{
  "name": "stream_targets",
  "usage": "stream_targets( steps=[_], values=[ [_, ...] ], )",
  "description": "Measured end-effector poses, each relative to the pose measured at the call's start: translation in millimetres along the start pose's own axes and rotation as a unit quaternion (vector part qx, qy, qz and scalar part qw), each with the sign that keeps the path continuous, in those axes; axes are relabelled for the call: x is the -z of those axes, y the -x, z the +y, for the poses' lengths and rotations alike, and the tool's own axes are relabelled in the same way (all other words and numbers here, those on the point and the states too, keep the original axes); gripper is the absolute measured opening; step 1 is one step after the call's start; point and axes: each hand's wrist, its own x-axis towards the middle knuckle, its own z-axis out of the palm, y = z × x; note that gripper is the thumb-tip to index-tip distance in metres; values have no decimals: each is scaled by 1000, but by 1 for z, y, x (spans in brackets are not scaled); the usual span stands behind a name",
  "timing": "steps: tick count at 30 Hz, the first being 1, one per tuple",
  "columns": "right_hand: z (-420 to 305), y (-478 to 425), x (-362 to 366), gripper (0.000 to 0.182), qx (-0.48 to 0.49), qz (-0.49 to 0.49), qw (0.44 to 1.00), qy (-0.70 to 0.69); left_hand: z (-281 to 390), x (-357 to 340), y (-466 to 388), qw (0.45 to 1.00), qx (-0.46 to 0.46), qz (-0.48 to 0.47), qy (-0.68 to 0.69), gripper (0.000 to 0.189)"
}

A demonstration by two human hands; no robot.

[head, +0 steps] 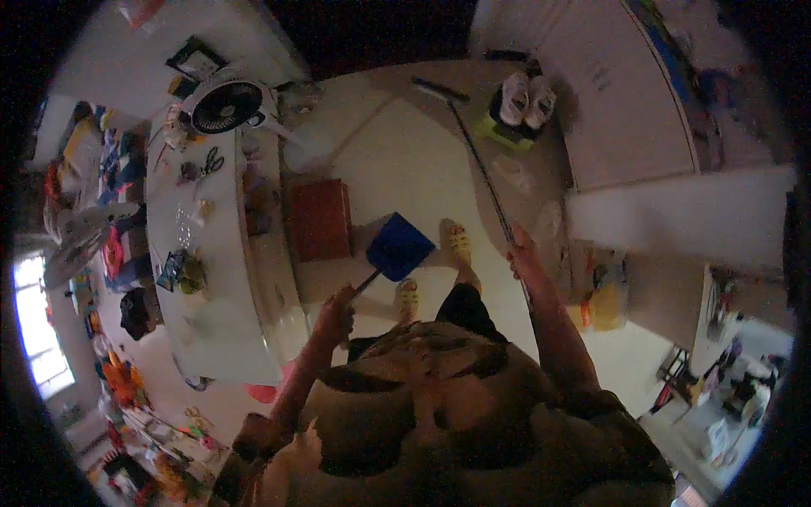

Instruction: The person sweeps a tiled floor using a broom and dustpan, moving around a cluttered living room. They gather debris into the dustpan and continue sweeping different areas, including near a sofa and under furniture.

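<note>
My left hand (pixel 336 312) grips the handle of a long-handled blue dustpan (pixel 399 247). The pan hangs or rests just ahead of my sandalled feet (pixel 461 244); whether it touches the floor I cannot tell. In my right hand (pixel 524 256) is the dark, thin pole of a broom or floor squeegee (pixel 474 152). Its pole slants forward to a narrow dark head (pixel 440 90), which lies at the far part of the pale floor (pixel 412 152). The exact kind of head is too blurred to make out.
Left of the dustpan sits a reddish-brown box (pixel 320 220), beside a long white table (pixel 203 329) with small items and a fan (pixel 227 108). White shoes (pixel 527 100) stand on a green-edged support (pixel 507 134) near the squeegee head. A pale cabinet (pixel 621 120) rises at the right.
</note>
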Motion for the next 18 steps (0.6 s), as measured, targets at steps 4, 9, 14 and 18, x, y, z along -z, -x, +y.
stream_targets(
  steps=[4,9,14,18],
  values=[
    [-39,-141,20,50,42,51,997,38,-18,-11,-10,972,-69,143,-175,41],
    [-130,-259,22,48,26,65,989,127,-57,-38,-15,851,-210,309,-369,33],
    [-190,-356,31,46,3,51,974,222,14,-90,-16,850,-74,377,-360,29],
    [-173,-370,40,45,-34,-4,952,303,-7,-76,-22,837,-90,430,-326,22]
  ],
)
